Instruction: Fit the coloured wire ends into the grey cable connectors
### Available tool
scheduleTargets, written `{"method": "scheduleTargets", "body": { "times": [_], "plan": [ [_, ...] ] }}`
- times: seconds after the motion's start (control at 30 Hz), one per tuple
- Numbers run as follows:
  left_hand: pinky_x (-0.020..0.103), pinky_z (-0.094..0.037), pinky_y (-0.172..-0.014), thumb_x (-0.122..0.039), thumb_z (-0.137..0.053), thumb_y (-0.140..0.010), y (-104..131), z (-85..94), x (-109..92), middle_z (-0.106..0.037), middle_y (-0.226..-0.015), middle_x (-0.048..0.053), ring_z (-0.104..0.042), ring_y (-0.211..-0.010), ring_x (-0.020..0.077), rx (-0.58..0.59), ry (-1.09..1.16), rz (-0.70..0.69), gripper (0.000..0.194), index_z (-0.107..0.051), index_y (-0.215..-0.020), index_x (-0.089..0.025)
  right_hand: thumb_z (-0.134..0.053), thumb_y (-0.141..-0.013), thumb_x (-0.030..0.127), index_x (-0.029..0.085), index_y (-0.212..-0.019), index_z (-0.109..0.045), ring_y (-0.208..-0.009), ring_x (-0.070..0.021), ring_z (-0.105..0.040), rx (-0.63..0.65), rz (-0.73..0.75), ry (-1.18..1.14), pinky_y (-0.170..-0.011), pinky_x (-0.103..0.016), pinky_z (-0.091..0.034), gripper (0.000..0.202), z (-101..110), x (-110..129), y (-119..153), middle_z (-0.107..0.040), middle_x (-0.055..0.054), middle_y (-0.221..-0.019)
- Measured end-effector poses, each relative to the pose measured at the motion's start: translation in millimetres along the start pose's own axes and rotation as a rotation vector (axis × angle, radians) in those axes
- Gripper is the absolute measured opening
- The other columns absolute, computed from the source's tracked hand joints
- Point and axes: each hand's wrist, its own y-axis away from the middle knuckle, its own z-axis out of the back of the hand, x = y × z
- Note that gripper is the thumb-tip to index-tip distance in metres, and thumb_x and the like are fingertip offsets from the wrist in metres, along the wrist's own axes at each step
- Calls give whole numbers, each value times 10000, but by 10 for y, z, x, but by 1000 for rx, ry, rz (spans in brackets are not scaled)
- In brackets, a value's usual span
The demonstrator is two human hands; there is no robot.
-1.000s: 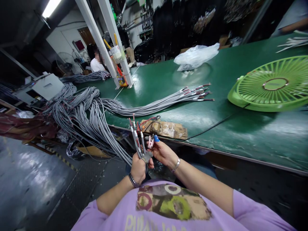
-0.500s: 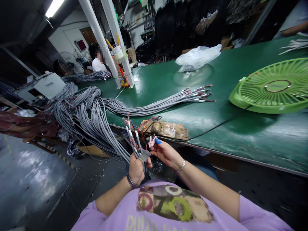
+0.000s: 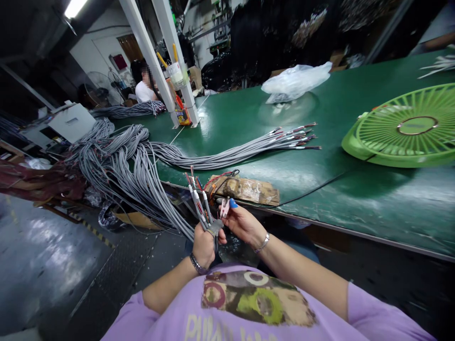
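- The left hand [image 3: 204, 247] is closed around a few grey cables [image 3: 207, 205], their stripped, coloured ends pointing up, just in front of the table edge.
- The right hand [image 3: 244, 226], with a blue cover on its thumb, pinches a pink clip [image 3: 225, 208] just beside those cables.
- Beyond the hands, a wooden board [image 3: 254, 190] lies at the edge of the green table [image 3: 313, 189].
- Behind it stretches a cable bundle [image 3: 227, 159].
- Farther right sits a green fan [image 3: 417, 126].

left hand [image 3: 205, 246] grips while right hand [image 3: 243, 226] pinches nearby.
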Motion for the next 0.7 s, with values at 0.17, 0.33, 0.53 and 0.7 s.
{"method": "scheduleTargets", "body": {
  "times": [0.17, 0.33, 0.53, 0.7],
  "plan": [
    [192, -384, -371, -483, -709, -647, 1, 14, 27, -544, -440, -33, -463, -344, 81, 10, -21, 12, 368, -542, -656, -155, -639, -788, 461, 204, -851, -649, -699, -144, -589, 11, -4, 51, -664, -275, -457, 265, 19, -26, 19, -681, -30, -816],
    [198, -391, -376, -479, -703, -657, 39, 57, -7, -546, -440, -24, -467, -349, 83, 12, -6, 8, 362, -570, -639, -142, -589, -803, 527, 208, -833, -621, -696, -134, -592, 25, -53, 30, -666, -268, -457, 322, 22, 9, 70, -668, -27, -802],
    [194, -383, -392, -425, -705, -679, 85, 114, -25, -588, -480, 0, -529, -401, 100, 3, 13, -57, 317, -586, -622, -137, -663, -745, 507, 199, -731, -592, -658, -123, -580, 58, -111, 3, -626, -249, -459, 316, 109, 40, 97, -648, -16, -741],
    [197, -384, -403, -403, -746, -645, 46, 117, -20, -620, -519, 12, -578, -446, 122, 16, 12, -86, 304, -601, -665, -137, -737, -692, 408, 176, -807, -636, -675, -112, -574, 119, -86, 82, -622, -234, -457, 278, 214, 28, 152, -657, -25, -795]
  ]
}}
